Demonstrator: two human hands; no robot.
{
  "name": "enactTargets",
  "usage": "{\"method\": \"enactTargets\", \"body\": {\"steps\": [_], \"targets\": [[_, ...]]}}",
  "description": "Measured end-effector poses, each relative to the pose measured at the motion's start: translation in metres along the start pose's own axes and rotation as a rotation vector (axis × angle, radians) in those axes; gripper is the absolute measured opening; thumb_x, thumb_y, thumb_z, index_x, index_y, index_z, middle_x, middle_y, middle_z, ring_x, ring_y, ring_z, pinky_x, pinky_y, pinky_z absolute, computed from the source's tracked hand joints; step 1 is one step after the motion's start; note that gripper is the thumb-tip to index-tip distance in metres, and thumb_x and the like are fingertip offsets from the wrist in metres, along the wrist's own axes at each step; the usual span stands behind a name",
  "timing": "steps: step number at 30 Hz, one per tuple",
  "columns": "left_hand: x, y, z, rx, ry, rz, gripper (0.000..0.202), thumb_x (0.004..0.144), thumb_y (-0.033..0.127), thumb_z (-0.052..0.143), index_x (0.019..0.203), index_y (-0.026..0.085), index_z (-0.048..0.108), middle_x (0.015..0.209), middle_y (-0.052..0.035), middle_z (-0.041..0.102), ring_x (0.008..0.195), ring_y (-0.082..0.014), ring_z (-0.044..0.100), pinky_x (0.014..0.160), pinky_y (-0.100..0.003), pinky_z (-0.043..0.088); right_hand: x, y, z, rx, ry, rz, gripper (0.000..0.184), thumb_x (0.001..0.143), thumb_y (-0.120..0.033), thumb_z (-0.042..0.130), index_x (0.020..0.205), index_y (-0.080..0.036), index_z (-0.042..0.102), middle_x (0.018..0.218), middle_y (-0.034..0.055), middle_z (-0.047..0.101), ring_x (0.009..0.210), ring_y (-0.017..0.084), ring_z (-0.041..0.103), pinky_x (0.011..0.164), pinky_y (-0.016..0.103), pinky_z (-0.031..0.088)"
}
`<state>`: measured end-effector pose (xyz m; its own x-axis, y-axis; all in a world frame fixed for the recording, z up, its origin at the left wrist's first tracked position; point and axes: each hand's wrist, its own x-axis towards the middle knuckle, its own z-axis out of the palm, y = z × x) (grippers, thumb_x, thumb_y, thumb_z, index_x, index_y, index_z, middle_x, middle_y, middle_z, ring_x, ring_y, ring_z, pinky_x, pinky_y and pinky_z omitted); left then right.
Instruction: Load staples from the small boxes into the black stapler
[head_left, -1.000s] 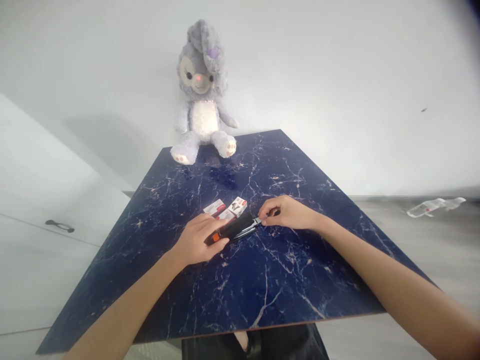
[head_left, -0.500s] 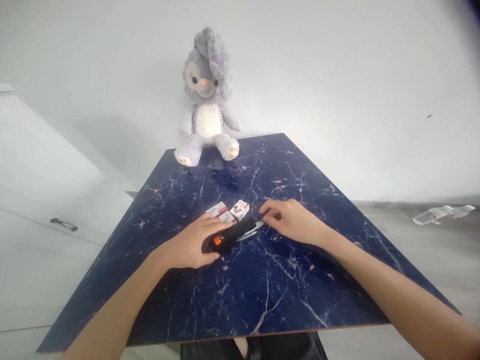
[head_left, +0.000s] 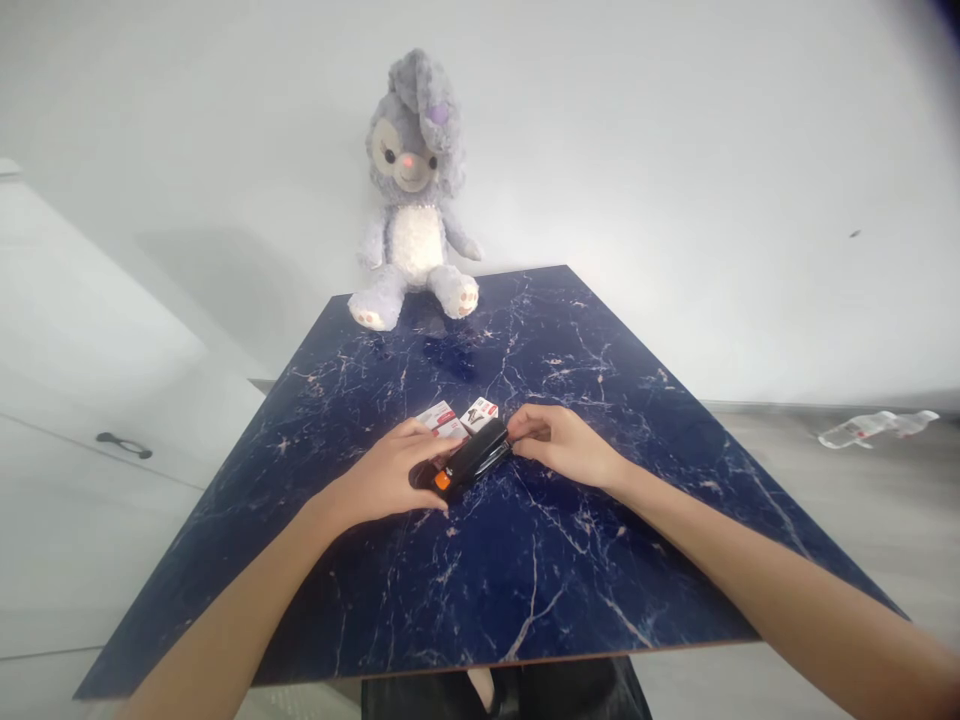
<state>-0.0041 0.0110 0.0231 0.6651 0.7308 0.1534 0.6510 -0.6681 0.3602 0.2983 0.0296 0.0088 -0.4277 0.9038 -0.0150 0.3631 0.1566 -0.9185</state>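
Observation:
A black stapler (head_left: 480, 452) with an orange button rests slanted on the blue table, its front end pointing to the right and away from me. My left hand (head_left: 395, 470) is closed around its rear end, thumb on the near side and fingers on the far side. At the front end, the bent fingers of my right hand (head_left: 541, 437) are pressed together against the stapler's tip. Just behind the stapler lie a small white-and-red box (head_left: 480, 412) with a dark picture on it and white-and-red boxes (head_left: 441, 420) partly covered by my left fingers.
A grey plush rabbit (head_left: 416, 220) sits at the table's far edge against the white wall. The dark blue marbled tabletop (head_left: 420, 590) ends close to my lap. A clear plastic bottle (head_left: 874, 428) lies on the floor to the right; a white cabinet (head_left: 97, 400) stands left.
My right hand has moved left, up to the stapler's front end. The metal strip that stuck out there has slid in and no longer shows. My left hand keeps its hold.

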Motion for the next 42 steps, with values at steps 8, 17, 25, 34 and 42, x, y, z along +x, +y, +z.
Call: {"method": "enactTargets", "body": {"steps": [8,17,25,34,42], "targets": [[0.005,0.037,0.041,0.093,0.166,0.089,0.097,0.068,0.063,0.080,0.148,0.021,0.043,0.119,-0.0148,0.066,0.113,-0.0346,0.059,0.101,-0.053,0.045,0.002,-0.001,0.004,0.088,0.010,0.000,0.020,0.074,-0.016,0.061,0.093,-0.022,0.060,0.101,0.0029,0.075,0.088,0.019,0.070,0.078,0.031,0.053],[0.007,0.040,0.052,0.138,0.232,0.113,0.102,0.069,0.065,0.077,0.152,0.022,0.036,0.123,-0.0149,0.067,0.110,-0.0347,0.060,0.098,-0.053,0.044,0.000,-0.005,0.000,-0.065,0.016,-0.009,0.015,0.073,-0.023,0.066,0.086,-0.021,0.059,0.085,-0.0014,0.069,0.064,0.013,0.057,0.059,0.026,0.042],[0.008,0.041,0.052,0.132,0.258,0.163,0.094,0.071,0.065,0.076,0.148,0.023,0.042,0.114,-0.0130,0.070,0.113,-0.0350,0.056,0.102,-0.055,0.039,0.000,0.001,0.003,-0.004,0.010,-0.013,0.012,0.076,-0.025,0.065,0.085,-0.022,0.058,0.078,-0.0034,0.064,0.061,0.011,0.054,0.058,0.025,0.041],[0.004,0.019,0.026,-0.015,0.172,0.228,0.083,0.084,0.060,0.065,0.152,0.022,0.036,0.138,-0.0161,0.057,0.130,-0.0366,0.047,0.109,-0.057,0.037,0.000,0.009,0.005,-0.074,0.022,-0.014,0.016,0.084,-0.032,0.061,0.096,-0.023,0.061,0.072,-0.0023,0.065,0.060,0.015,0.059,0.058,0.027,0.043],[0.007,-0.006,0.014,0.008,0.274,-0.035,0.028,0.090,0.020,0.054,0.117,0.021,0.064,0.126,-0.0111,0.064,0.114,-0.0271,0.061,0.098,-0.047,0.050,-0.001,0.005,0.006,-0.160,0.025,-0.064,0.013,0.087,-0.030,0.059,0.098,-0.024,0.062,0.069,-0.0027,0.064,0.057,0.015,0.057,0.055,0.027,0.041]]}}
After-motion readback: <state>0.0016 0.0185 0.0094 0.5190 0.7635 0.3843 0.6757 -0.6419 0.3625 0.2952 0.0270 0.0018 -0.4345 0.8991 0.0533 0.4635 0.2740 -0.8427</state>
